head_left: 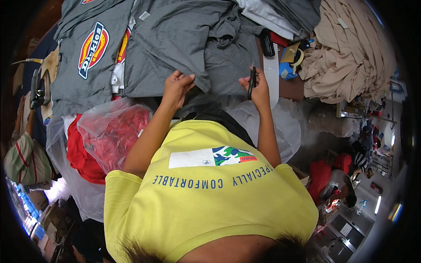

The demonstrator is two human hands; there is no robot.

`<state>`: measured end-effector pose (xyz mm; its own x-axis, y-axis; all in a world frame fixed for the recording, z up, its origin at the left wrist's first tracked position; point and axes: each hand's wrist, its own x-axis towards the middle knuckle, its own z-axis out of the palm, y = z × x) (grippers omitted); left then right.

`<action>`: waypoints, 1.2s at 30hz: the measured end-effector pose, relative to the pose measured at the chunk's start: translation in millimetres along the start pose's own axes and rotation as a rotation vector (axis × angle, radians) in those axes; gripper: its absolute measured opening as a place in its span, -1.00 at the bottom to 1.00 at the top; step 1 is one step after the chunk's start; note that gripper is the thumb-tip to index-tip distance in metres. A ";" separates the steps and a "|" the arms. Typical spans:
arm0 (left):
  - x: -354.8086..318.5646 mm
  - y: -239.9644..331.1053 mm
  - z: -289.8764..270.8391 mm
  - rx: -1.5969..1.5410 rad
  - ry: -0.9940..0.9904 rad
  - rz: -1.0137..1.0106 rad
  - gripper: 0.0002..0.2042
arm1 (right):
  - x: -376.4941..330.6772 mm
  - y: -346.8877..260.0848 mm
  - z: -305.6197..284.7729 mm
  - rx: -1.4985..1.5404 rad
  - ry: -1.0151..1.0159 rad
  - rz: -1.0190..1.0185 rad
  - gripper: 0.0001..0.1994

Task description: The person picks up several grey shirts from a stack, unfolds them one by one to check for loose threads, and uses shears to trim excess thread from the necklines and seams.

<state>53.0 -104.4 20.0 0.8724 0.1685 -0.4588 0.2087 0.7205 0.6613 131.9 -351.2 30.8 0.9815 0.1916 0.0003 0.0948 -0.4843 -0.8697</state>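
Observation:
A grey T-shirt point(171, 48) lies spread on the table in front of me, its near edge hanging toward my body. My left hand point(177, 90) is closed at that edge, thumb and fingers pinching the grey cloth. To the right, my right hand point(259, 90) is closed around black thread snips point(251, 83), their metal tip pointing away from me. The snips are apart from the cloth my left hand pinches. More grey fabric point(232, 57) lies rumpled between and beyond my hands.
Grey shirts with a colourful printed badge point(93, 50) lie at the left. A beige cloth pile point(346, 52) and a tape roll point(298, 59) are at the right. Plastic bags with red cloth point(116, 131) sit by my left arm. A person's striped sleeve point(26, 160) shows far left, near an iron point(39, 90).

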 end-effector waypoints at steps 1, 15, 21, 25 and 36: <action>-0.7 -0.2 0.6 -0.003 -0.004 0.006 -0.83 | -5.3 -8.7 -7.7 -0.076 -0.041 0.024 -0.38; -0.5 -2.1 3.1 0.024 -0.053 0.057 -0.84 | -32.1 -47.3 34.8 -0.393 -0.262 -0.219 -0.43; 2.9 -6.4 -1.9 0.025 -0.066 0.072 -0.83 | -32.5 -47.6 40.6 -0.403 -0.247 -0.250 -0.45; 1.5 -4.7 0.1 0.030 -0.072 0.063 -0.81 | -34.4 -41.7 38.9 -0.358 -0.273 -0.222 -0.55; 3.6 -6.6 -1.6 0.020 -0.070 0.063 -0.82 | -34.0 -53.7 38.4 -0.424 -0.250 -0.194 -0.50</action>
<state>54.0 -107.5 13.1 0.9127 0.1653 -0.3736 0.1602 0.6966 0.6994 87.1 -298.9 58.6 0.8742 0.4851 -0.0214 0.3810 -0.7126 -0.5891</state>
